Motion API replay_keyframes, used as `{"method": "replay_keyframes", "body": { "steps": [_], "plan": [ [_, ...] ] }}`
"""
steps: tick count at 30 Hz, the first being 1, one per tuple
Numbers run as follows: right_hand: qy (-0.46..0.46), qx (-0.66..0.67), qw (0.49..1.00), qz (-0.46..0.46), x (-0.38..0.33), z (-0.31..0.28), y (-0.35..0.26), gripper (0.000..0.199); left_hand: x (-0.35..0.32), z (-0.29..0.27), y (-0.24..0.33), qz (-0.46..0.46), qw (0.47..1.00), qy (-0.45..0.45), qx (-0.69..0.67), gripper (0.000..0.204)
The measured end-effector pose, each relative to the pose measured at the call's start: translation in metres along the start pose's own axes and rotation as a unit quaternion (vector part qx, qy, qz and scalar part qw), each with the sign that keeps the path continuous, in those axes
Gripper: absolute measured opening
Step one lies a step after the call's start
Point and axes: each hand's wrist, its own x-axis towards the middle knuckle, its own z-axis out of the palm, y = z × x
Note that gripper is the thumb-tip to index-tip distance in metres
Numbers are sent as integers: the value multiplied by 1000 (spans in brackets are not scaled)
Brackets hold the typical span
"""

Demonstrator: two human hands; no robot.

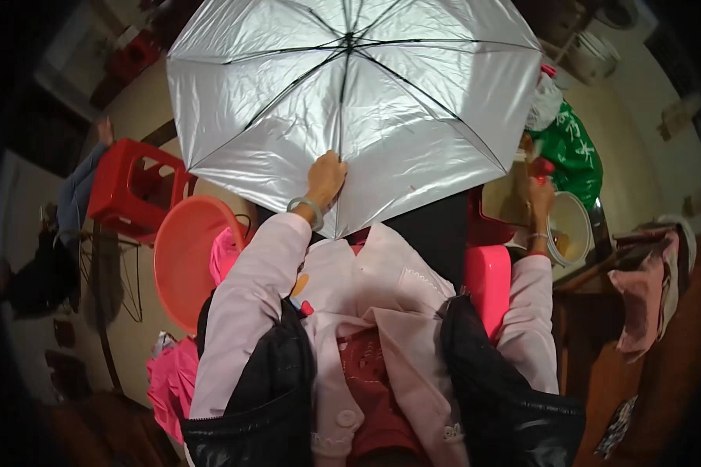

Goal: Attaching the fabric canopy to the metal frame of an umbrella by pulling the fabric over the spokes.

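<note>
The umbrella (382, 128) lies spread before the wearer, its silver underside facing up and its lower edge reaching the lap. The left hand (327, 180) is closed, fingers curled, just above that edge near the middle, and seems to be gripping the umbrella (whether by shaft, rib or cloth is hard to say). The right hand (540, 194) is well apart from it, beyond the canopy's lower right corner, between the green bag (570, 152) and the white bucket (572, 204); a small red thing (543, 166) shows at its fingers, but blur leaves it unclear whether they pinch it.

As a judgement, the opening looks done: ribs (413, 86) fan out and the cloth is mostly taut, though creased. Closing appears still undone, and any handwork on the canopy seems one-handed for now.

The canopy's far edge is cut off by the top of the view. Its outer face is hidden, as is the left palm. The bucket's contents are hard to make out, and the surroundings darken toward the rim.
</note>
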Motion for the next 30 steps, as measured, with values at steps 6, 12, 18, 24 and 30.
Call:
{"method": "replay_keyframes", "body": {
  "steps": [6,12,18,24,30],
  "plan": [
    [131,255,943,-169,-4,-68,-172,27,0,2,-11,3,999,28,33,16],
    [-286,257,912,-143,-38,1,-272,25,3,6,-11,-6,999,27,32,17],
    [-484,390,782,46,-100,102,-290,22,6,8,-5,-17,998,54,7,15],
    [-477,456,739,138,-144,128,-294,20,8,16,-17,-85,994,31,-64,13],
    [-498,400,756,141,-161,120,-291,19,8,26,-20,-99,988,57,-100,11]
  ]
}}
